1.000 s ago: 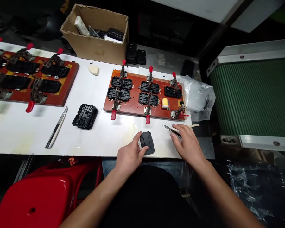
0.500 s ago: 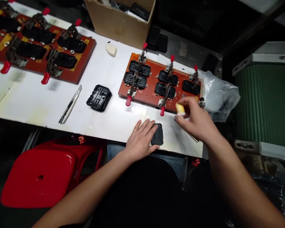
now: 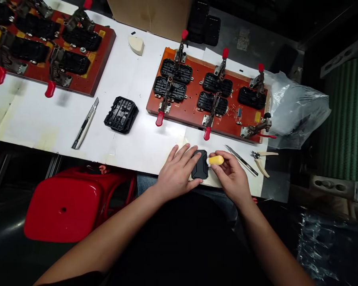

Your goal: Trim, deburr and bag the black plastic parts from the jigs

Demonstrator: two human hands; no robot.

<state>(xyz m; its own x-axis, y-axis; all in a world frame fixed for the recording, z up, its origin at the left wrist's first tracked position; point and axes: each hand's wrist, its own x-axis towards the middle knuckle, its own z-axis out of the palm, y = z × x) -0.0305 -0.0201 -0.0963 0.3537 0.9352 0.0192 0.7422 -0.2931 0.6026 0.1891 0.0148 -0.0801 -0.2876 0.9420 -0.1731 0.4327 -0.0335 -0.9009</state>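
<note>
My left hand (image 3: pixel 176 171) lies flat with its fingers apart, fingertips and thumb on a small black plastic cover (image 3: pixel 200 169) near the table's front edge. The cover's ridged outer face points up. In my right hand (image 3: pixel 234 176), thumb and fingers pinch a small yellow tool with a white end (image 3: pixel 216 160). That white end is at the cover's right edge; whether it touches is too small to tell. Right of this hand lie a utility knife (image 3: pixel 241 159) and cream-handled nippers (image 3: pixel 261 162).
A red-brown fixture board (image 3: pixel 193 115) with toggle clamps and black parts stands behind my hands; another board (image 3: pixel 103 67) is at left. Stacked black parts (image 3: pixel 121 114), a second knife (image 3: pixel 85 124), a cream block (image 3: pixel 136 45), a plastic bag (image 3: pixel 298 107) and a red stool (image 3: pixel 62 198) surround them.
My right hand has moved down and left with the yellow tool, from the board's front edge to the cover's right side. My left hand stays on the cover. The view has shifted slightly.
</note>
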